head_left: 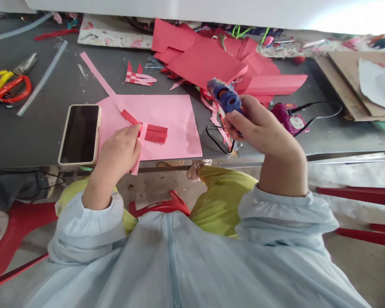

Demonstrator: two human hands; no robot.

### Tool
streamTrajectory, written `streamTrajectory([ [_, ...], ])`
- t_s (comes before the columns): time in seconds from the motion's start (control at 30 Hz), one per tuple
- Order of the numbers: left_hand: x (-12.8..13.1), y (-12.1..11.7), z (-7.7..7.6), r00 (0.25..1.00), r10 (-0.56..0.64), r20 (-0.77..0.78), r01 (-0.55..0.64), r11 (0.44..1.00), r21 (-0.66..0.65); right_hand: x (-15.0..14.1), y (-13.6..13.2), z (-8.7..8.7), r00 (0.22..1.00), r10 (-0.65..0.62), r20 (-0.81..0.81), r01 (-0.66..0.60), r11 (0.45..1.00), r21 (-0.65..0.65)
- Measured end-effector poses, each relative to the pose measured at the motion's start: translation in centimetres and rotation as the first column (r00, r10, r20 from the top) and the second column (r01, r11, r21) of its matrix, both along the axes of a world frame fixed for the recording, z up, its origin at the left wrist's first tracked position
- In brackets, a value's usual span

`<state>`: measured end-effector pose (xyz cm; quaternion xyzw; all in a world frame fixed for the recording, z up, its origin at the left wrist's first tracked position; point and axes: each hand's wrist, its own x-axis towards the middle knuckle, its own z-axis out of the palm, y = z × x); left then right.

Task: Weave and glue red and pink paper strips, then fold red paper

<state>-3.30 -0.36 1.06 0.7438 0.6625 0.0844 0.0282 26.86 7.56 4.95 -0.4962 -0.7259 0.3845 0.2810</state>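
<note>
Paper strips (156, 133), red and pink, seemingly only partly joined, with a long pink end (99, 77) apparently left to fix, on pink sheet (179, 111) near front edge of bench (72, 87). Pinched by low left hand (120, 147); blue glue gun (225, 98) wrapped in grip of raised right hand (259, 124), with wrist bent inward.

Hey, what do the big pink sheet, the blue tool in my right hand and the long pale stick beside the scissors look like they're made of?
Pink sheet: matte paper or thin card, judging by its flatness and thin, cut edges. Blue tool: probably hard plastic, given its molded-looking body. Pale stick: perhaps glue or plastic; it looks smooth and slightly translucent.
</note>
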Motion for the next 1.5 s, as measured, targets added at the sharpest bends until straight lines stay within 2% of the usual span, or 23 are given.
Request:
streamTrajectory([
  [0.1,0.0,0.0,0.0,1.0,0.013,-0.006,-0.013,1.0,-0.002,-1.2,0.3,0.8,0.993,0.029,-0.115,-0.046,0.987,-0.156],
  [0.27,0.0,0.0,0.1,0.999,0.024,-0.029,-0.024,1.0,0.003,-3.4,0.9,1.8,0.97,0.17,-0.175,-0.207,0.952,-0.227],
  [0.43,0.1,-0.2,0.0,0.999,0.024,-0.028,-0.024,1.0,0.012,-5.1,1.3,1.1,0.942,0.272,-0.196,-0.323,0.893,-0.313],
  [0.6,0.0,-0.4,-0.1,0.999,0.037,0.001,-0.037,0.999,0.024,-6.4,1.6,-0.2,0.939,0.301,-0.168,-0.344,0.848,-0.403],
  [0.8,0.3,-0.4,-0.2,0.999,0.035,-0.01,-0.034,0.998,0.047,-6.9,1.9,-0.8,0.918,0.344,-0.2,-0.398,0.798,-0.453],
  [1.1,0.2,-0.4,-0.7,1.0,0.029,0.01,-0.03,0.997,0.075,-7.0,2.0,-1.7,0.922,0.325,-0.209,-0.387,0.778,-0.495],
  [1.5,0.1,-0.3,-0.6,0.999,0.043,0.002,-0.043,0.995,0.092,-7.5,2.1,-1.4,0.923,0.304,-0.236,-0.384,0.764,-0.519],
])
